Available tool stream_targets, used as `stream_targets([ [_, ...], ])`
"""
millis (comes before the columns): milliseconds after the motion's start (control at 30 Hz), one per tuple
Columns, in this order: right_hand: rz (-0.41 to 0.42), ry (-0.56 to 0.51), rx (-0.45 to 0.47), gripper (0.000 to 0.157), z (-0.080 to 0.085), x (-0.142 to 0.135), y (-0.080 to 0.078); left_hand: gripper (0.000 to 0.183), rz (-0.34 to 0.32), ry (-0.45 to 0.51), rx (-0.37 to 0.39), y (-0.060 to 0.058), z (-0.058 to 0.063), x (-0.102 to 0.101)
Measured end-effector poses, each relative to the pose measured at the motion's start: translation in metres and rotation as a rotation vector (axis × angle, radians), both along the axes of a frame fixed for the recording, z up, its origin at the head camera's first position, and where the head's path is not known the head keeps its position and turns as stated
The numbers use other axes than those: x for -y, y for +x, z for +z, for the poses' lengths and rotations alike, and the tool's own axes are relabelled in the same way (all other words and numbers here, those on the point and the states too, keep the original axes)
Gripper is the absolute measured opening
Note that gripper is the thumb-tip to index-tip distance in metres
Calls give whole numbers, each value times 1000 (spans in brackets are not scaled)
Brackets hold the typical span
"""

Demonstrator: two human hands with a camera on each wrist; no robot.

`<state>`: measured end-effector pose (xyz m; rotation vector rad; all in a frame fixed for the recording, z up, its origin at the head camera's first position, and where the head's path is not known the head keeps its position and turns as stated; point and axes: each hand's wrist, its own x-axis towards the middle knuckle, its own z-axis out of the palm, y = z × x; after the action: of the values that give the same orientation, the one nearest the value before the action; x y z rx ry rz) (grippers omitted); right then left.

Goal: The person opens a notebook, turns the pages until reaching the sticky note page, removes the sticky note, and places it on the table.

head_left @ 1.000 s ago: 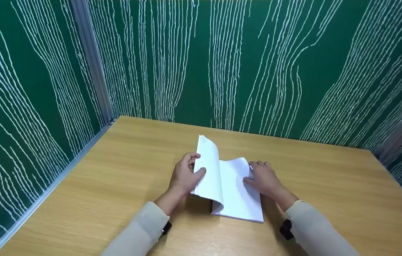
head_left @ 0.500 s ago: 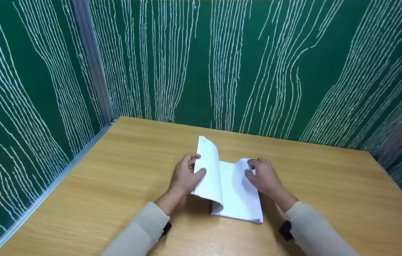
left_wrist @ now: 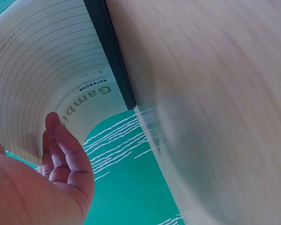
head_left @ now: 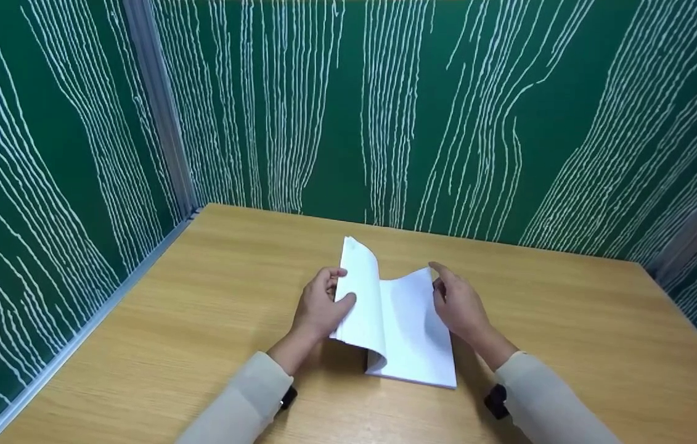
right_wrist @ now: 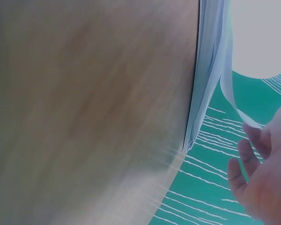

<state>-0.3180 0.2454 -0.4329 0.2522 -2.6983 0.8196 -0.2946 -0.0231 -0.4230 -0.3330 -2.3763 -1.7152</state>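
An open notebook [head_left: 416, 339] with bare white pages lies on the table. My left hand [head_left: 322, 308] grips its raised left part [head_left: 360, 296], thumb on the inner page and fingers behind. The left wrist view shows the lined back of the cover [left_wrist: 33, 79], printed "Gambit", "NOTEBOOK" and "A5", and a dark spine [left_wrist: 110, 51]. At the upper right corner, my right hand [head_left: 462, 308] pinches a lifted page, its index finger along the edge. From the right wrist view, this page [right_wrist: 228, 89] curves up from the stack [right_wrist: 207, 61] to the thumb and index finger; the other fingers are loosely curled.
The wooden table [head_left: 212, 296] extends around the notebook on all sides. Green walls [head_left: 336, 123] with white wavy lines stand behind and at both sides. Dark wrist devices [head_left: 496, 401] sit under the sleeve cuffs.
My right hand has moved along the right page's edge to its top corner, index finger now stretched out, and the page corner rises there. The left hand keeps its hold on the left part.
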Motion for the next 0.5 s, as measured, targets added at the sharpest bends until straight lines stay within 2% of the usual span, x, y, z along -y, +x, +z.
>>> stream_targets([
  [200, 5, -23, -8, 43, 1, 0, 3, 38, -8, -10, -26, 0, -1, 1],
  [367, 0, -23, -27, 33, 0, 1, 3, 38, -8, -3, -39, -1, -2, 2],
  [500, 26, -2, -42, 25, -3, 1, 2, 37, -8, 5, -40, -2, -2, 2],
])
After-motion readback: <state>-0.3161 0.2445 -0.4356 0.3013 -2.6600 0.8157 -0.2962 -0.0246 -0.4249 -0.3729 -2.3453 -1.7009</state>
